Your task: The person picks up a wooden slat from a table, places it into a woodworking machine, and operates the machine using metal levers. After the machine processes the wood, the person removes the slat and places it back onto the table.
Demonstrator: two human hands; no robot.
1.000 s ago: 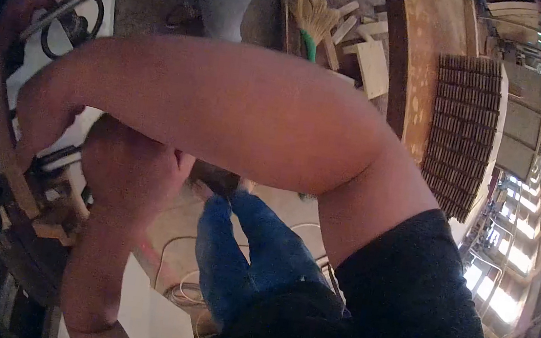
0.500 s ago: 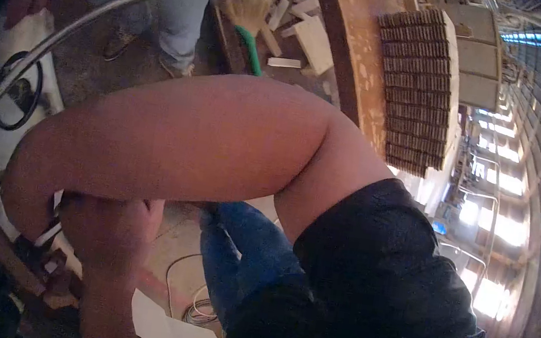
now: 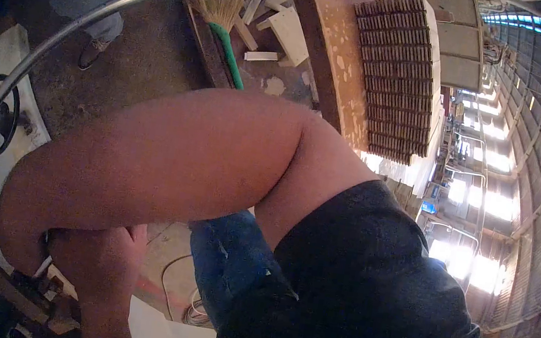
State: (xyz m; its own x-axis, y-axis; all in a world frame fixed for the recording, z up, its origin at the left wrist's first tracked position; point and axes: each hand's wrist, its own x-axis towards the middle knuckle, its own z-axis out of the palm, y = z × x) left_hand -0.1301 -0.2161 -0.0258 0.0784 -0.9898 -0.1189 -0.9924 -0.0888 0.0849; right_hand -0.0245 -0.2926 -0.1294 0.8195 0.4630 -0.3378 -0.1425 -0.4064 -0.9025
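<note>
Reaching across from the sleeve at the right, my right arm ends in my right hand at the lower left; its fingers are hidden. My left hand is just beside and below it, with its forearm coming up from the bottom edge. Its fingers mostly cannot be made out. A dark metal fixture lies close beneath both hands, and a short shiny rod shows near my right hand. What either hand grips, if anything, is not visible.
A curved metal tube arcs across the upper left, near a black hose loop. Another person's legs stand behind it. A straw brush, wood offcuts and stacked slats are farther off. A coiled cable lies below.
The view has shifted, so the brush, slats and tube appear farther left. Both hands sit slightly lower in the frame. The other person's legs have moved left.
</note>
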